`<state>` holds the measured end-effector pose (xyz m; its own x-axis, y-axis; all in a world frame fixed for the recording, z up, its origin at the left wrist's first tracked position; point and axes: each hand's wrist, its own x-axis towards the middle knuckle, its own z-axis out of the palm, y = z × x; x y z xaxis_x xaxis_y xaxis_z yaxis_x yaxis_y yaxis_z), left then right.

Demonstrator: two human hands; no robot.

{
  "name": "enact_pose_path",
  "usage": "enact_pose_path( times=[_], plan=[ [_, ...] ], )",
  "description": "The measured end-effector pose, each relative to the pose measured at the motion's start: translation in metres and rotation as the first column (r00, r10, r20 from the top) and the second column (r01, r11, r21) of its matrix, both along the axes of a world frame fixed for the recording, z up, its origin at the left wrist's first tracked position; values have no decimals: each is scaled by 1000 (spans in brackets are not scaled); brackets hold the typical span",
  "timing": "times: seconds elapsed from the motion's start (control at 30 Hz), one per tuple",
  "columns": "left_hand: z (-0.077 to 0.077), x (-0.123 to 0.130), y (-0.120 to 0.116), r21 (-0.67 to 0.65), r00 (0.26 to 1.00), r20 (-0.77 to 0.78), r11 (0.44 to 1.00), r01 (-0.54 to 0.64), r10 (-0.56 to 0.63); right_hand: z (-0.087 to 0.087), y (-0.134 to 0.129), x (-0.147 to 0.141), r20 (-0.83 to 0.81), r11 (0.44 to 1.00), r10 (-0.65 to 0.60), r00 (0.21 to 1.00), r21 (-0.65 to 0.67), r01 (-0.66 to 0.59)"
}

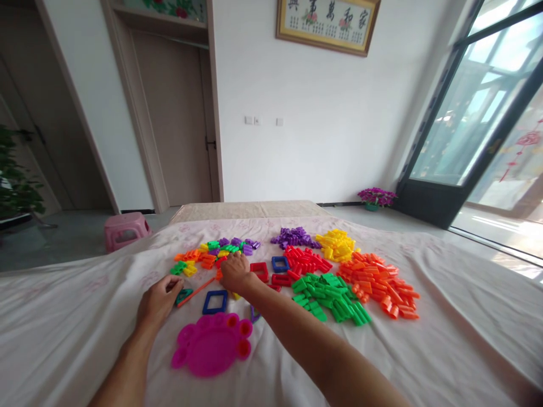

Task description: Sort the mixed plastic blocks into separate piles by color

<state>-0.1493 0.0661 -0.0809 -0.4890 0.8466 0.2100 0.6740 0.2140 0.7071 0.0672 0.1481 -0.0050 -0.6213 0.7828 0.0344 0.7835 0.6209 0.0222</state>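
My left hand [159, 301] is at the left of the cloth, thumb and fingers pinched together. Right beside its fingertips is a dark teal frame-shaped piece [183, 297]; whether the pinch holds anything is unclear. A thin orange-red stick [197, 291] lies just right of that piece. My right hand [235, 271] reaches over the near edge of a mixed group of plastic building pieces [207, 259], back of the hand up. Its fingertips are hidden, close to some red and orange pieces. Between my arms lies a blue square frame [215, 302].
A pink palette-shaped tray [212, 345] with orange-red pieces in some cups lies nearest me. Red square frames [259, 272] and another blue frame [280, 264] sit right of my hand. Sorted piles stand further right: purple [294, 237], yellow [337, 245], red [305, 260], green [328, 294], orange [382, 282].
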Motion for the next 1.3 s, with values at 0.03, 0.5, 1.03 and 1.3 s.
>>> enact_pose_path(
  times=[0.03,0.5,1.03,1.3],
  plan=[
    [1,1,-1,-3,1000,1,1000,-2,2,0,1,-1,-1,1000,-4,1000,-7,4],
    [4,2,-2,-6,999,-3,999,34,-34,18,-1,86,-805,814,-240,543,-472,-340],
    [-3,-3,-1,-67,997,-71,998,1,-6,8,2,396,-421,664,-659,624,64,745],
    [-1,-1,-2,-65,997,-71,998,-15,10,9,1,392,-424,666,-608,671,187,722]
  ],
)
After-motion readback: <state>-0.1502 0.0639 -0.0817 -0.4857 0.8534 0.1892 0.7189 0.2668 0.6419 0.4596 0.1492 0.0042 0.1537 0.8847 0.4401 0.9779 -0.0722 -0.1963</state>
